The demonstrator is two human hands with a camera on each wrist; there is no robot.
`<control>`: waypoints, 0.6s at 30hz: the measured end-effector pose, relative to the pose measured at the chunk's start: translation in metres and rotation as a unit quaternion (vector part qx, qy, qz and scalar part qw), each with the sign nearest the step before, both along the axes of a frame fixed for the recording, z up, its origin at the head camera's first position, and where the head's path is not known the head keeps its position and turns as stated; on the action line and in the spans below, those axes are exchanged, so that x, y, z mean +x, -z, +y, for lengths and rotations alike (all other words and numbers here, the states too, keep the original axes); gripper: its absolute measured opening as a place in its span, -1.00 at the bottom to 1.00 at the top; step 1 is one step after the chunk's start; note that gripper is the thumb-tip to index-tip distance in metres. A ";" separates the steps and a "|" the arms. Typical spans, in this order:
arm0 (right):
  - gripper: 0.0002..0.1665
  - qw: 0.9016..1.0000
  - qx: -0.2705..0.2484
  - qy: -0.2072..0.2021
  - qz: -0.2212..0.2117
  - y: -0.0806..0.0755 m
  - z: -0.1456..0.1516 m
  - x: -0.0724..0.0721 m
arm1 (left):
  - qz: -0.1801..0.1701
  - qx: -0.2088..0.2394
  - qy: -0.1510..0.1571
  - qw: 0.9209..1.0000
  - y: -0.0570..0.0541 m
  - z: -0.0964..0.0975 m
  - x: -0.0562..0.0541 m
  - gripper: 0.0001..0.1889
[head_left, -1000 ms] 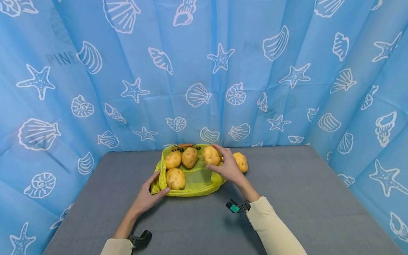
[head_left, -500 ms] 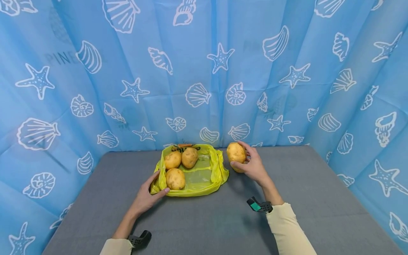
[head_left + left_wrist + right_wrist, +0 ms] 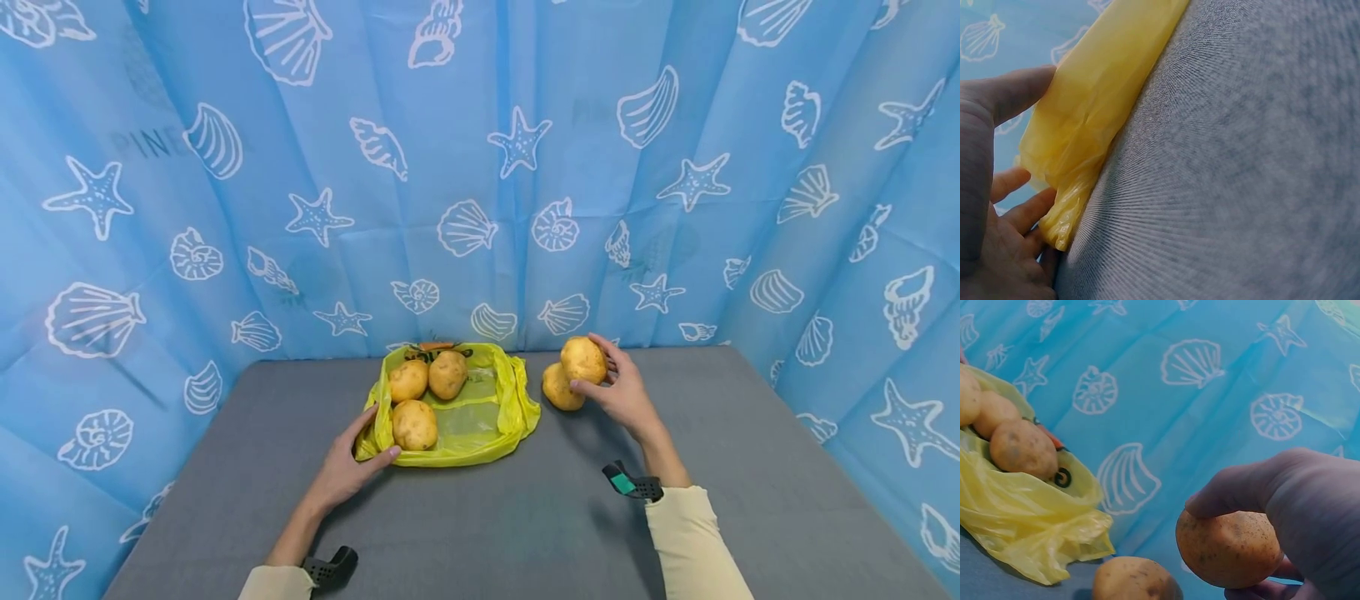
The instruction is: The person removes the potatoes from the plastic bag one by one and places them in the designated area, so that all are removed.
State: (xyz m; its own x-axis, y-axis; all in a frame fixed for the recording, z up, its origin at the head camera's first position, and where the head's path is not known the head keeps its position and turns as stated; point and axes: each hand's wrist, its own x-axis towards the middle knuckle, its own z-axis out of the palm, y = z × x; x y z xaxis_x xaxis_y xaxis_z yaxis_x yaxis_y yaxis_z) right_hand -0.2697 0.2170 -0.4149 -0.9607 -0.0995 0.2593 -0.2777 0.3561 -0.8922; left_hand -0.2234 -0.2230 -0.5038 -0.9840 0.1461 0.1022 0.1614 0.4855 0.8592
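My right hand [image 3: 622,392] holds a potato [image 3: 583,360] between thumb and fingers, to the right of the yellow plastic bag [image 3: 468,457]. Another potato [image 3: 1134,581] rests on the table; the held one overlaps it in the head view. Inside the spread-out bag sit a left potato [image 3: 408,381], a back potato [image 3: 448,374] and a front potato [image 3: 415,425]. At the bag's near left corner, my left hand [image 3: 347,467] rests against the plastic, its thumb along the front and its fingers on the left side. In the left wrist view, the thumb and fingers look relaxed against the yellow film [image 3: 1094,106].
A grey cloth-covered table [image 3: 480,533] lies under everything. Directly behind its far edge hangs a blue curtain [image 3: 480,167] with white shells and starfish, which also encloses the left and right sides.
My right hand has carried the potato out of the bag, rightward, past the potato lying on the table. My left hand has stayed at the bag's corner.
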 end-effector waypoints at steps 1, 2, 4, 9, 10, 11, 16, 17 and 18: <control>-0.05 1.000 -0.004 0.000 -0.003 -0.004 0.000 0.003 | -0.001 0.002 0.001 1.000 0.000 0.000 0.000 -0.12; -0.05 1.000 -0.009 0.000 -0.006 -0.008 0.001 0.006 | 0.001 0.003 0.001 1.000 0.000 0.000 0.000 -0.13; -0.04 1.000 -0.018 0.003 -0.008 -0.005 0.007 0.004 | 0.002 0.008 0.001 1.000 0.000 0.001 0.001 -0.13; 0.00 0.999 -0.023 0.026 -0.009 0.018 0.029 -0.011 | -0.001 0.007 0.002 1.000 0.000 0.001 0.000 -0.13; 0.00 0.999 -0.021 0.031 -0.014 0.020 0.032 -0.011 | 0.000 0.007 0.002 1.000 0.000 0.001 0.000 -0.13; 0.00 0.999 -0.018 0.037 -0.018 0.022 0.035 -0.012 | 0.001 0.007 0.002 1.000 0.000 0.001 0.000 -0.13; 0.02 0.997 -0.014 0.053 -0.052 0.029 0.043 -0.012 | 0.001 0.005 0.002 1.000 0.000 0.001 0.000 -0.13; 0.03 0.997 -0.016 0.053 -0.059 0.030 0.044 -0.012 | 0.001 0.006 0.003 1.000 0.000 0.001 0.000 -0.12; 0.04 0.996 -0.015 0.053 -0.066 0.032 0.045 -0.013 | 0.000 0.006 0.002 1.000 0.000 0.001 -0.001 -0.12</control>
State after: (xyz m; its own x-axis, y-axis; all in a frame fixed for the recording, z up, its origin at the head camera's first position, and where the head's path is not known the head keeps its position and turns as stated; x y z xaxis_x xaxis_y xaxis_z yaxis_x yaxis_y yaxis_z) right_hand -0.2825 0.2618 -0.4464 -0.9914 0.0094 0.1306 -0.1191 0.3491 -0.9295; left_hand -0.2241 -0.2220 -0.5040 -0.9833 0.1491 0.1042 0.1637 0.4751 0.8646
